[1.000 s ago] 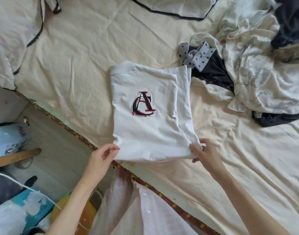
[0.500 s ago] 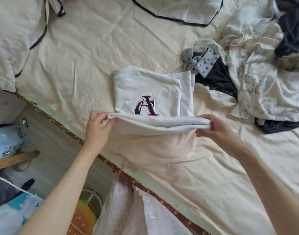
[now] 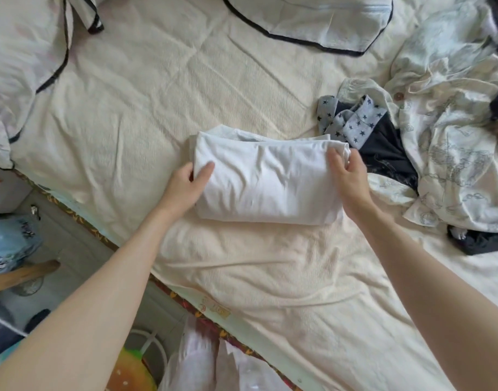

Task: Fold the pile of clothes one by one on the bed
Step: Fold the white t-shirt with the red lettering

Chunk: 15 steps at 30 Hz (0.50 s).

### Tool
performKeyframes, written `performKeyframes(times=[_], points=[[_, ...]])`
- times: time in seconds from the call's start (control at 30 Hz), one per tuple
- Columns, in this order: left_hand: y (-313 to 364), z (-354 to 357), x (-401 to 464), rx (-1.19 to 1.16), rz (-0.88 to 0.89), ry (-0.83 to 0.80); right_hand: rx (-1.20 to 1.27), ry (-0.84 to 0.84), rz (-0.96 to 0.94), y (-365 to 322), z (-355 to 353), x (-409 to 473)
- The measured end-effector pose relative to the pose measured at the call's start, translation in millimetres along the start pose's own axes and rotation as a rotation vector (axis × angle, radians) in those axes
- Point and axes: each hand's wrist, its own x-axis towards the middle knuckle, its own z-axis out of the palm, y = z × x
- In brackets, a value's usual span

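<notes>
shirt: my white T-shirt (image 3: 266,179) lies in the middle of the bed (image 3: 157,88), doubled into a thick soft rectangle, plain side up, just left of the unfolded pile
left hand: my left hand (image 3: 185,187) pinches the shirt's left edge, thumb on top, fingers tucked under
right hand: my right hand (image 3: 347,176) grips the shirt's right edge, fingers curled round the bunched corner
progress: I judge this one all but folded; it only needs squaring and letting go
left to do: the pile (image 3: 445,142) right of the shirt is a crumpled heap, so most of the job remains
fabrics: smooth white jersey with light creases; a star-print grey piece (image 3: 352,122); dark cloth (image 3: 383,153); pale printed, buttoned fabric; crinkled cream bedcover
</notes>
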Motion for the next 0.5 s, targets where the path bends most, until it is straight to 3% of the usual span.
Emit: performKeyframes(times=[0.07, 0.17, 0.27, 0.4, 0.5], points=[[-14, 4, -13, 0.038, 0.012, 0.018, -0.065, 0.042, -0.030, 3, 6, 4], [-27, 11, -26, 0.113, 0.072, 0.183, -0.160, 0.123, -0.091, 2, 14, 6], [-29, 24, -21, 0.223, 0.026, 0.331, -0.229, 0.208, -0.108, 1, 22, 12], [-32, 34, 0, 0.378, -0.139, 0.321, -0.294, 0.180, -0.062, 3, 30, 25], [-29, 34, -2, 0.363, -0.171, 0.356, -0.233, 0.129, -0.005, -2, 25, 30]])
